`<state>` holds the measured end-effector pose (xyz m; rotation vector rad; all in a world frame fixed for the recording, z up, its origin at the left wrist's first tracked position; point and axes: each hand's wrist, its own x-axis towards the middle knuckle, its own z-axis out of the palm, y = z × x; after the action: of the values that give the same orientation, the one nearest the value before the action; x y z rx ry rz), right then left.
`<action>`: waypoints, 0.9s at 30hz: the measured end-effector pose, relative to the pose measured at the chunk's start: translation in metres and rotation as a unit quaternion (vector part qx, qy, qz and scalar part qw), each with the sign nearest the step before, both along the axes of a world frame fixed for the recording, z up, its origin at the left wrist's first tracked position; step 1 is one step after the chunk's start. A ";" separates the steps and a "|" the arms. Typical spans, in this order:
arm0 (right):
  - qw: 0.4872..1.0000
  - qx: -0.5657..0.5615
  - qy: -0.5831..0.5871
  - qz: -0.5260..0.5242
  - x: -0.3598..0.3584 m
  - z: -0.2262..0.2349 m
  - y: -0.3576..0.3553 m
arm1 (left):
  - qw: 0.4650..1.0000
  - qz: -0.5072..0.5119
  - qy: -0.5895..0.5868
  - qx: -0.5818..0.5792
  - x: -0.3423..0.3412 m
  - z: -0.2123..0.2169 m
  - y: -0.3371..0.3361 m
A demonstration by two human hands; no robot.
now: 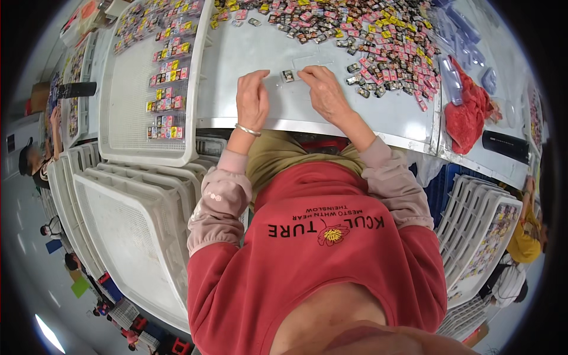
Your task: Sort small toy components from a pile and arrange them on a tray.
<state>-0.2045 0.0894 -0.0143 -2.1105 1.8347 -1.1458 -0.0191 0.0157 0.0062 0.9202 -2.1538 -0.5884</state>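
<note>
On the pale table in front of me, a small dark printed block (288, 76) sits between my hands, in or on a thin clear plastic tray (313, 61) whose outline is faint. To the left of the block is my left hand (253, 99), its fingers stretched and slightly bent, apart from the block, with nothing seen in it. My right hand (325, 92) comes in from the other side, fingers bent together and tips right beside the block. Whatever those fingertips pinch is hidden. Beyond my hands spreads a heap of small pink, yellow and black blocks (378, 44).
At the left, a white perforated tray (127, 106) holds rows of packed block sets (171, 77). Stacked white trays stand at lower left (124, 231) and lower right (473, 231). A red cloth (467, 115), clear plastic pieces (452, 77) and a black cylinder (504, 146) lie at the right.
</note>
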 end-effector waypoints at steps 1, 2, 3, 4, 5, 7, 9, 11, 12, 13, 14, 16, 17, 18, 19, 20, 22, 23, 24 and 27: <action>1.000 -0.012 0.010 -0.002 0.000 0.001 0.002 | 1.000 -0.006 0.002 0.001 -0.004 0.001 0.004; 1.000 -0.011 0.012 -0.009 0.002 0.001 0.002 | 0.998 -0.045 -0.014 -0.038 -0.011 0.002 0.009; 1.000 -0.018 0.025 0.001 0.007 0.002 0.001 | 0.993 -0.084 -0.027 -0.079 -0.017 0.005 0.012; 0.999 -0.022 0.039 0.009 0.010 0.002 0.000 | 0.990 -0.098 -0.042 -0.091 -0.022 0.004 0.015; 0.999 -0.022 0.044 0.000 0.011 0.002 0.000 | 0.989 -0.106 -0.037 -0.092 -0.025 0.002 0.016; 1.000 -0.019 -0.013 0.015 0.014 0.001 0.000 | 0.986 -0.092 -0.102 -0.098 -0.024 -0.003 0.014; 0.999 -0.022 -0.048 0.007 0.000 0.002 0.006 | 0.984 -0.099 -0.107 -0.102 -0.025 -0.007 0.014; 0.993 -0.059 -0.079 -0.066 -0.025 0.016 0.012 | 0.982 -0.100 -0.120 -0.107 -0.019 -0.008 0.013; 0.990 -0.064 -0.078 -0.100 -0.051 0.020 0.012 | 0.982 -0.102 -0.118 -0.109 -0.018 -0.008 0.012; 0.986 -0.069 -0.077 -0.132 -0.080 0.021 0.008 | 0.983 -0.098 -0.119 -0.104 -0.016 -0.009 0.009; 0.982 -0.053 -0.079 -0.164 -0.103 0.026 0.006 | 0.983 -0.092 -0.122 -0.098 -0.014 -0.009 0.009; 0.976 -0.039 -0.079 -0.197 -0.122 0.030 -0.003 | 0.976 -0.077 -0.151 -0.136 -0.013 -0.002 0.012; 0.982 -0.015 -0.078 -0.174 -0.126 0.030 -0.006 | 0.966 -0.059 -0.181 -0.173 -0.012 0.000 0.013; 0.986 0.008 -0.077 -0.150 -0.129 0.031 -0.011 | 0.966 -0.057 -0.180 -0.175 -0.011 -0.001 0.013; 0.986 0.005 -0.077 -0.148 -0.129 0.029 -0.018 | 0.975 -0.058 -0.154 -0.150 -0.010 -0.005 0.013; 0.988 -0.024 -0.054 -0.142 -0.126 0.027 -0.027 | 0.982 -0.060 -0.127 -0.124 -0.009 -0.008 0.013; 0.984 -0.019 -0.053 -0.166 -0.122 0.019 -0.040 | 0.985 -0.057 -0.114 -0.117 -0.010 -0.011 0.014; 0.985 -0.021 -0.053 -0.165 -0.122 0.016 -0.048 | 0.987 -0.057 -0.100 -0.108 -0.011 -0.012 0.014; 0.984 -0.001 -0.025 -0.174 -0.121 0.014 -0.056 | 0.987 -0.056 -0.101 -0.108 -0.011 -0.012 0.015; 0.978 0.036 0.059 -0.197 -0.114 0.011 -0.069 | 0.989 -0.045 -0.102 -0.102 -0.010 -0.012 0.015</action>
<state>-0.3188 0.0206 -0.0034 -1.8638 2.3876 -1.0200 -0.0292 0.0310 -0.0057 0.8031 -2.3964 -0.3195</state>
